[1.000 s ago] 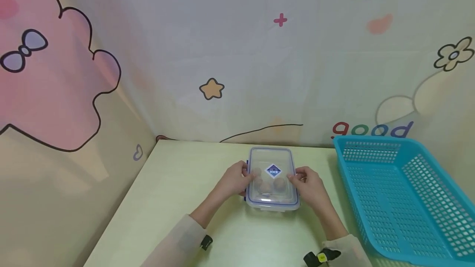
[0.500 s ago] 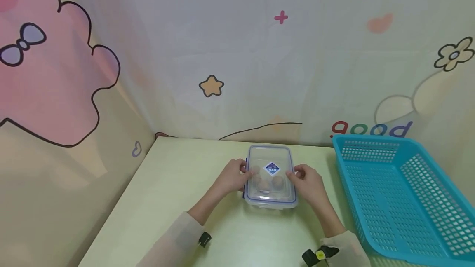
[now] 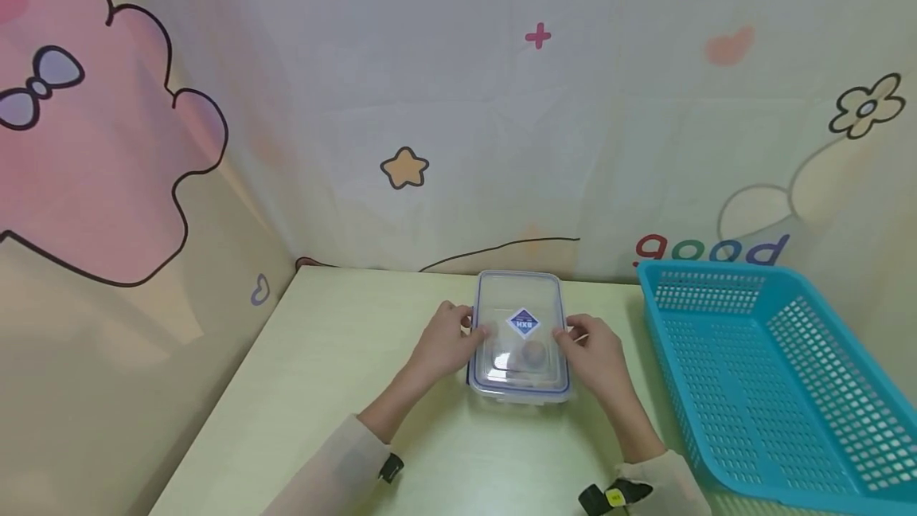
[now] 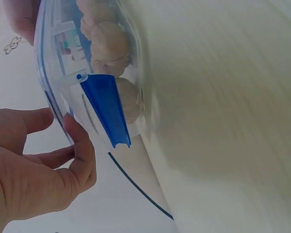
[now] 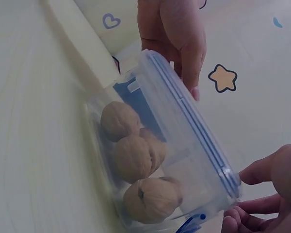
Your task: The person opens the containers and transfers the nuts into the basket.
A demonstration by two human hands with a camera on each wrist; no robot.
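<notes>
A clear plastic food container [image 5: 184, 194] with walnuts [image 5: 133, 155] inside stands on the table. On it is a transparent lid [image 3: 519, 293] with a blue seal and a diamond label; whether it sits fully down I cannot tell. My left hand [image 3: 444, 341] pinches the lid's left edge, thumb on top and fingers below the rim. Opposite it, my right hand [image 3: 595, 353] pinches the right edge the same way. A blue side latch [image 4: 106, 109] hangs unfastened in the left wrist view. Several walnuts [image 4: 109, 48] show through the wall there; glare hides some from the head view.
To the right stands a blue perforated plastic basket [image 3: 648, 325], its near end running toward the table's front. The pale table [image 3: 344, 325] meets a printed cloth backdrop [image 3: 466, 142] behind the container and another at the left.
The lid's far edge has shifted slightly up and away in the head view, and fewer walnuts show through it. Both hands keep their pinch on the lid.
</notes>
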